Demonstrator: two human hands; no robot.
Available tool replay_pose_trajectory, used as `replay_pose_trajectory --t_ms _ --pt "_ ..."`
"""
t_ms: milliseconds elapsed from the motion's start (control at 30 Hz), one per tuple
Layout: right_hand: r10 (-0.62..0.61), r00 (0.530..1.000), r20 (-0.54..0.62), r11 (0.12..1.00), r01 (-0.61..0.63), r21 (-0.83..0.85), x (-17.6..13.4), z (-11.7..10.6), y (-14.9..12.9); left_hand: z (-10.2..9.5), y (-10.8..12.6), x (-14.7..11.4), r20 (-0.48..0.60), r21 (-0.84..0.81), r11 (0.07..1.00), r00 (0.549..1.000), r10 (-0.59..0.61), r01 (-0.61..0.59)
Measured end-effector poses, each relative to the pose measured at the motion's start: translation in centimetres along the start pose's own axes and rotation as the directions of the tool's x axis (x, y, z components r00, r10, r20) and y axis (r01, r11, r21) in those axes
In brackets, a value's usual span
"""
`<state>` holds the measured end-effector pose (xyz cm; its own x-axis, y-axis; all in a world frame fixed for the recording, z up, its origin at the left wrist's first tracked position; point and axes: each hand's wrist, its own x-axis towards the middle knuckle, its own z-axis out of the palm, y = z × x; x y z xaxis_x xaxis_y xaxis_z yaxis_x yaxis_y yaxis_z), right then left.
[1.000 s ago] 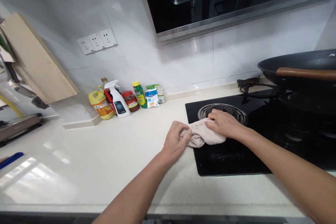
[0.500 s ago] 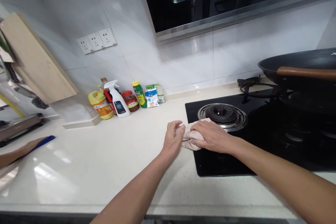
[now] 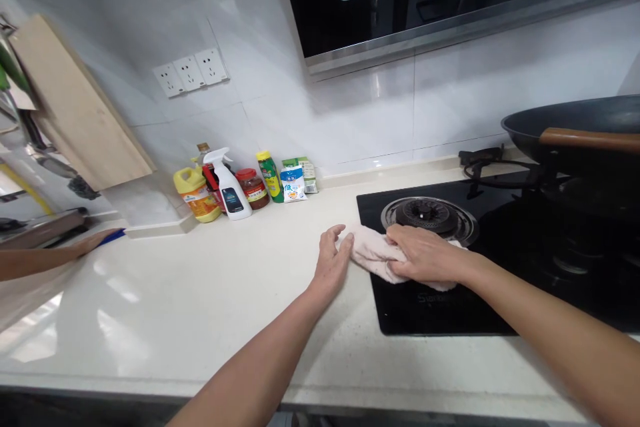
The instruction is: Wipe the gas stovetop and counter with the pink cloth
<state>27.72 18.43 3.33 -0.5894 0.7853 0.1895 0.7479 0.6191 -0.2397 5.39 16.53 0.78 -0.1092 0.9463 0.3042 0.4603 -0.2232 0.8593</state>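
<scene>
In the head view my right hand (image 3: 427, 255) grips a pale, bunched cloth (image 3: 375, 248), pressed on the front left part of the black glass cooktop (image 3: 430, 317). Part of the cloth shows behind the hand, below the left burner (image 3: 427, 215). Beside the cloth's left end is my left hand (image 3: 332, 259), its fingers loosely bent and apart with nothing held. It is over the pale countertop (image 3: 240, 293); whether its thumb touches the cloth I cannot tell.
A wok (image 3: 590, 123) with a wooden handle sits at the right. Along the wall stand a spray bottle (image 3: 230, 190), a yellow jug (image 3: 197, 197), a red-lidded jar (image 3: 253, 190) and packets. Another person's hand (image 3: 95, 240) holds a blue cloth (image 3: 113, 236) at the far left.
My right hand has moved right with the cloth, which is now stretched out wider. My left hand has hardly moved. The other person's hand and blue cloth have shifted toward the wall.
</scene>
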Motion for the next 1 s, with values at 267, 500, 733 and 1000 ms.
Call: replay_pose_trajectory --t_ms 267,500,733,1000 --pt "-0.176 0.977 0.119 0.968 0.149 0.202 -1.1 -0.2 -3.6 0.6 -0.2 0.3 0.04 -0.037 0.999 0.999 -0.009 0.01" --pt "0.159 0.969 -0.188 0.984 -0.172 -0.052 1.1 1.2 1.0 0.6 0.2 0.0 0.071 -0.056 0.998 0.997 0.017 -0.013" --pt "-0.123 0.992 -0.025 0.988 0.12 -0.101 0.1 0.9 0.3 0.5 0.0 0.0 0.063 -0.067 0.997 0.997 0.044 -0.04" --pt "-0.23 0.972 0.04 0.973 0.23 -0.006 -0.8 0.5 -2.3 0.5 0.1 0.0 0.081 -0.041 0.998 0.996 0.04 -0.036"
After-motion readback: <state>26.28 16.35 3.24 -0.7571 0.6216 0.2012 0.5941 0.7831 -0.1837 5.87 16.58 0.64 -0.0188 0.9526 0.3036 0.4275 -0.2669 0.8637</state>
